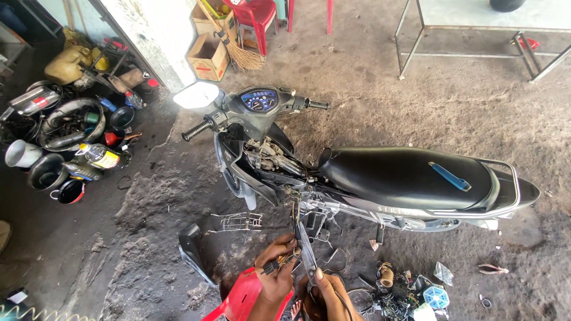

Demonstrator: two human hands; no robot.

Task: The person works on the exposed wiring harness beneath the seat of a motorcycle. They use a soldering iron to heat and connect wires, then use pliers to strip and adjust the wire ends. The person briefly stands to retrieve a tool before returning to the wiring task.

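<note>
The left hand (275, 270) pinches a wire bundle (284, 259) beside the right hand (324, 292), closed around scissors (306, 249); cut best close above, wires taut.

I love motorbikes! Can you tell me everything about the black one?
The motorbike stands on the dirt floor, its handlebars toward the left of the picture. It has a long shiny black seat with a blue tool lying on it, a lit blue dashboard, a bright mirror and a silver rear rack. Its side cover is off, showing wires and metal parts.
</note>
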